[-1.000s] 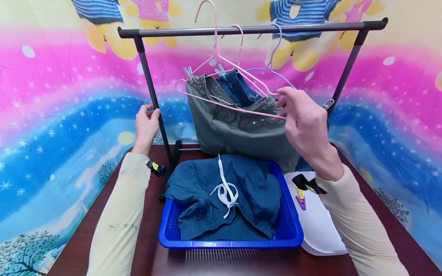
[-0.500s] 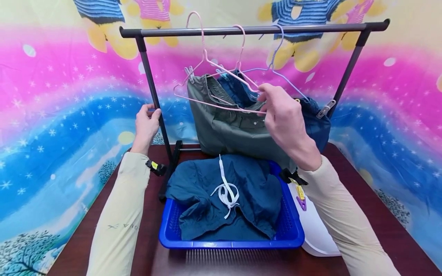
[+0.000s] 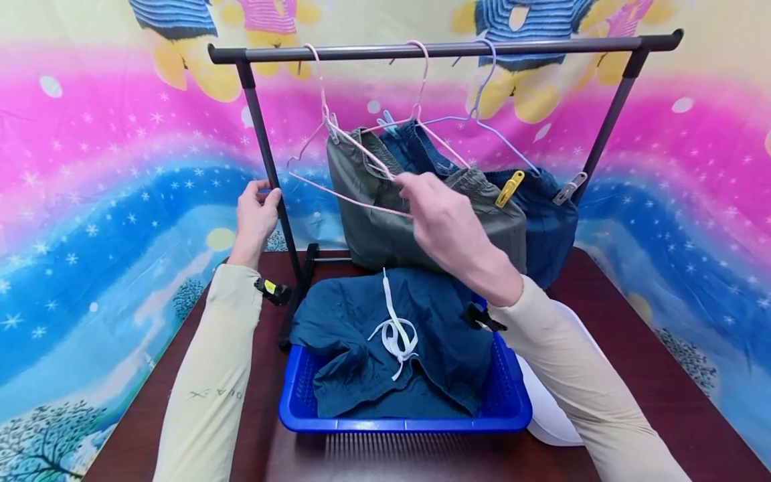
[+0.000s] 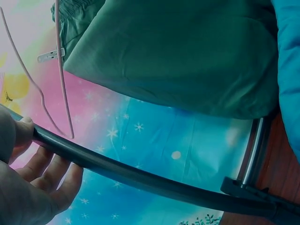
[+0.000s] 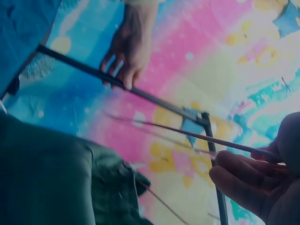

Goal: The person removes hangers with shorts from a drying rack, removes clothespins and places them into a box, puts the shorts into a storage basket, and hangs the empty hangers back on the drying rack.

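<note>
My left hand [image 3: 255, 217] holds the left post [image 4: 112, 169] of a dark clothes rack, thumb on one side and fingers on the other. With my right hand [image 3: 448, 221] I grip the right end of a bare pink hanger [image 3: 349, 199]. Its hook lies at the rack's top bar [image 3: 367, 52], toward the left. Behind that hanger, grey-green shorts [image 3: 385, 231] hang clipped to a second pink hanger [image 3: 420, 80]. Dark blue shorts [image 3: 551, 224] hang on a purple-blue hanger [image 3: 484, 84] farther right.
A blue basket [image 3: 403, 425] in front of the rack holds teal shorts [image 3: 349, 321] with a white drawstring. Partly under my right forearm lies a white object [image 3: 551, 422]. Yellow [image 3: 510, 189] and grey [image 3: 569, 189] clothespins sit on the hung shorts. A patterned cloth backs the table.
My right hand has brought the bare pink hanger left and down, so its hook dropped from above the bar to bar height. The left hand stays on the post.
</note>
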A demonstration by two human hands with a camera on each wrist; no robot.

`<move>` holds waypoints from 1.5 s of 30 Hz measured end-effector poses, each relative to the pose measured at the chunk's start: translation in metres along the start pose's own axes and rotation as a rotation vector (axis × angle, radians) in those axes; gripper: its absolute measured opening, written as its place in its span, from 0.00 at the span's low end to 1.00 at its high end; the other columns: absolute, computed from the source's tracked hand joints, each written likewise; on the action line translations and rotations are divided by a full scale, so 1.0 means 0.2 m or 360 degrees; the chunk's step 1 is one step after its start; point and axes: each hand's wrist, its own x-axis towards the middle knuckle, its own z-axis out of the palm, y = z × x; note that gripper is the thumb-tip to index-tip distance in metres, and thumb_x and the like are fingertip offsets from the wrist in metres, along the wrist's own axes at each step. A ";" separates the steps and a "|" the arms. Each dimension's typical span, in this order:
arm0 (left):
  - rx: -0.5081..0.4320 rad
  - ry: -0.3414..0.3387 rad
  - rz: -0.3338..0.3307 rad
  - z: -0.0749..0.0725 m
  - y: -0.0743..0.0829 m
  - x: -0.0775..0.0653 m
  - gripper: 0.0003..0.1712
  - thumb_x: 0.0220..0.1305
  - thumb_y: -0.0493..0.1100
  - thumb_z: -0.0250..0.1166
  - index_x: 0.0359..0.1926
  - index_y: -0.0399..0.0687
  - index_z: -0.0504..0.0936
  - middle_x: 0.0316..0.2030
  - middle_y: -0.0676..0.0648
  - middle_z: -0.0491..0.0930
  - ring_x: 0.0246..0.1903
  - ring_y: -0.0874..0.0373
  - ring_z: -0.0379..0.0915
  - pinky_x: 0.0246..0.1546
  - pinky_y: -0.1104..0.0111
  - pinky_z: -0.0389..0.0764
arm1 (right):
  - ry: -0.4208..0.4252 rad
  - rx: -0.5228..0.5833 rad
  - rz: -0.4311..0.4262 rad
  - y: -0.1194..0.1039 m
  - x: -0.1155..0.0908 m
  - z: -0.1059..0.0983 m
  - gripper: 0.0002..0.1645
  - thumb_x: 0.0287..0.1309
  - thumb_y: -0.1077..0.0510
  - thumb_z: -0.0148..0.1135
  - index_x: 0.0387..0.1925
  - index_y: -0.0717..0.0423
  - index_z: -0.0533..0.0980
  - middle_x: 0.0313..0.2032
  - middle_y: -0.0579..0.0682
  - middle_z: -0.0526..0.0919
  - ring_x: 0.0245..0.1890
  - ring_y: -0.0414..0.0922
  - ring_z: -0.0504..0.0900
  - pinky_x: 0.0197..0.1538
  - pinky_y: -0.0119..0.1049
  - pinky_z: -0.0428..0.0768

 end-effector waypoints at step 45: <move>0.0273 -0.0800 0.0276 -0.11 -0.08 -0.59 0.20 0.73 0.47 0.57 0.61 0.45 0.71 0.58 0.37 0.76 0.57 0.45 0.74 0.56 0.52 0.74 | -0.0870 0.0177 0.0335 0.51 -0.61 -0.01 0.10 0.65 0.61 0.60 0.48 0.51 0.78 0.33 0.47 0.84 0.25 0.32 0.77 0.33 0.29 0.79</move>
